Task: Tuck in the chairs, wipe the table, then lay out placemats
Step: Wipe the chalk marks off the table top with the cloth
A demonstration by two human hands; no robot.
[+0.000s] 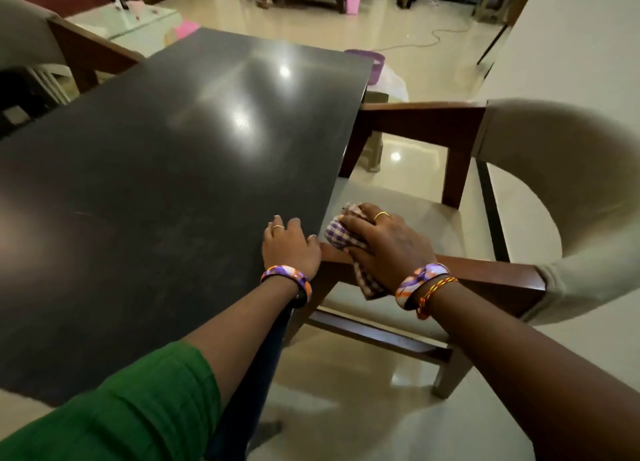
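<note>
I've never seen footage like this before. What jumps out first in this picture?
Most striking is the dark glossy table filling the left and centre, with ceiling lights reflected in it. At its near right corner the left hand rests on the tabletop, while the right hand grips a purple checked cloth over the wooden arm of a cream-backed chair drawn up beside the table.

Chair [450,218] right of table [156,183]

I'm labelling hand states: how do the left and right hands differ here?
The left hand lies flat on the dark table near its edge, holding nothing; the right hand grips a checked cloth on the chair's wooden arm. Both wear a ring and a patterned bangle.
</note>
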